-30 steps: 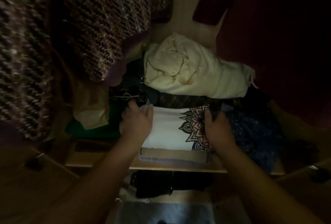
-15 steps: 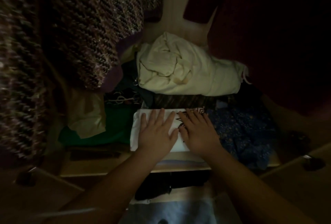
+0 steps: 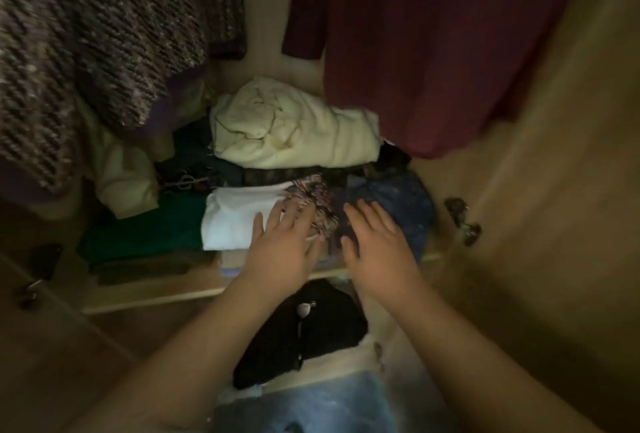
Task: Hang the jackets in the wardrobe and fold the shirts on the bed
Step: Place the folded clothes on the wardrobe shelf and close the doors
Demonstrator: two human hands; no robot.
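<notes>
Cream bundle (image 3: 294,134) heaped at the shelf's back, green cloth (image 3: 145,228) to my left, black garment (image 3: 311,332) lying below the shelf edge (image 3: 156,297).

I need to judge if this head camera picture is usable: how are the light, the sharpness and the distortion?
Head view: dim, warm light, deep shadow along the edges; the print on the folded white shirt is smeared by motion blur, and both the left hand and right hand look soft; the wide lens bows the shelf edge and stretches the forearms.
</notes>
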